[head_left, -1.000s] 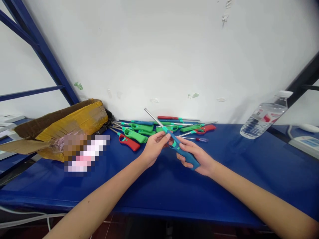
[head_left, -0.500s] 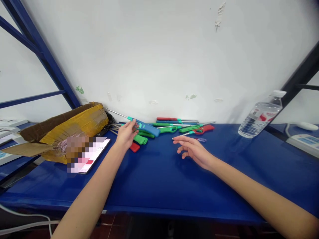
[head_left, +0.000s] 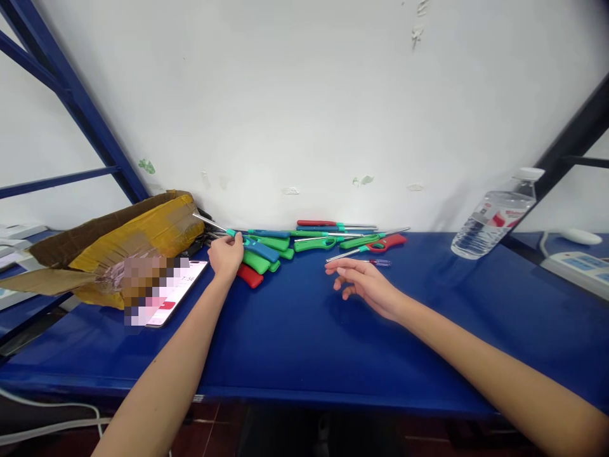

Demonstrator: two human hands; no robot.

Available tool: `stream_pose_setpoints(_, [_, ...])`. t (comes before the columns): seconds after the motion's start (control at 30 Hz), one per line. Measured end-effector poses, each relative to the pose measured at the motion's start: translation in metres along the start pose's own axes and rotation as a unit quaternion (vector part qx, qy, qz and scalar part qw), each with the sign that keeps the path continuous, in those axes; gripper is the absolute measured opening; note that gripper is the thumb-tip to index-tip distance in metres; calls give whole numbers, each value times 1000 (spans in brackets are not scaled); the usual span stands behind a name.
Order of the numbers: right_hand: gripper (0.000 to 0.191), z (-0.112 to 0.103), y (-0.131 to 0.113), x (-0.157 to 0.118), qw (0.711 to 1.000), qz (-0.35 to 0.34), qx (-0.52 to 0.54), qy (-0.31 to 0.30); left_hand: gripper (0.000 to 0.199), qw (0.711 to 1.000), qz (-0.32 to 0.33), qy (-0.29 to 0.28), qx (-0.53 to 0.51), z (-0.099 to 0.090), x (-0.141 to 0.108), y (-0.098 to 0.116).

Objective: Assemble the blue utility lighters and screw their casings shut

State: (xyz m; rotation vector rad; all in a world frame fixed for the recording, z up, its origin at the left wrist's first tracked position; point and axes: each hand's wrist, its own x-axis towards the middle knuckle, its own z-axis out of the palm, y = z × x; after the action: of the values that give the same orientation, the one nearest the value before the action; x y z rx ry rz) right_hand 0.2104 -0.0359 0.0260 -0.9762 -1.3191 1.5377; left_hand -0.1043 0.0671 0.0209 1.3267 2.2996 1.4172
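Note:
My left hand is closed around the neck of a blue long-nosed gas lighter. Its metal tube points up and left, and its handle lies over a pile of green lighters. A red lighter handle sticks out at the front of that pile. My right hand hovers over the table with its fingers loosely apart and nothing in them. Just beyond it are a red lighter and a small screwdriver with a clear purple handle.
More lighters lie along the wall on the blue table. A taped cardboard box and a phone are at left. A tilted water bottle leans at right, near a white power strip.
My left hand has moved left and slightly down with the blue lighter, bringing it onto the pile. My right hand has stayed nearly in place. The view has shifted slightly.

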Motion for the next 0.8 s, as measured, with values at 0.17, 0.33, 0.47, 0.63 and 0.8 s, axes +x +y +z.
stream_pose_setpoints(0.17, [23, -13, -4, 8, 999, -40, -12, 23, 30, 995, 10, 0, 103, 1, 1, -5])
stream_pose_setpoints(0.33, [25, -60, -4, 29, 973, -119, -138, 143, 40, 991, 39, 23, 129, 4, -1, -7])
stream_pose_setpoints(0.47, [23, -111, 6, 42, 843, -200, -431, 253, 39, 989, 77, 27, 127, 5, -3, -7])
stream_pose_setpoints(0.63, [34, -148, 20, 49, 753, -210, -595, 187, 28, 985, 142, 37, 90, 6, -6, -3])
stream_pose_setpoints(0.8, [32, -152, 19, 50, 732, -168, -637, 172, 22, 948, 318, 19, 16, 10, -41, 20])
